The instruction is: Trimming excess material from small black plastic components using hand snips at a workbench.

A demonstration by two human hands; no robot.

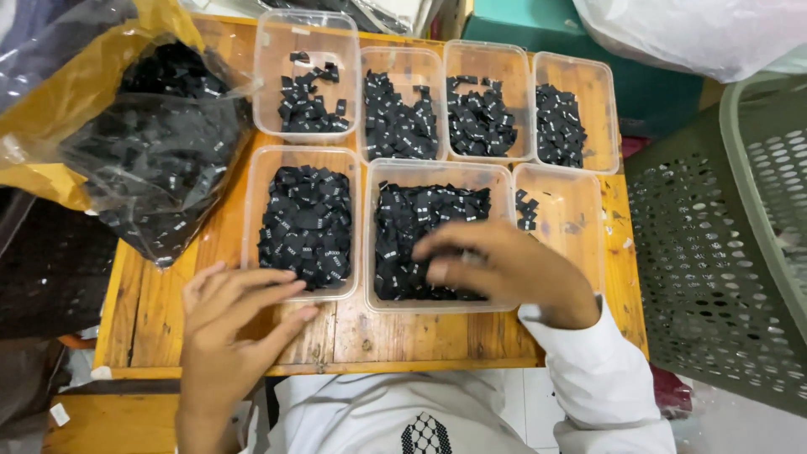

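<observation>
My right hand [504,267] reaches into a clear plastic tub [439,168] in the front row, fingers spread over its heap of small black fabric labels [412,223]; whether it grips any is hidden. My left hand [231,324] rests flat on the wooden table [378,336], fingers together, its tips at the front edge of another tub [252,219] packed with black labels. A third front tub [572,219] to the right holds only a few labels.
Several more clear tubs [307,25] with black labels line the back row. A clear plastic bag of labels [160,160] lies at the left on yellow wrapping. A green perforated basket [731,235] stands at the right.
</observation>
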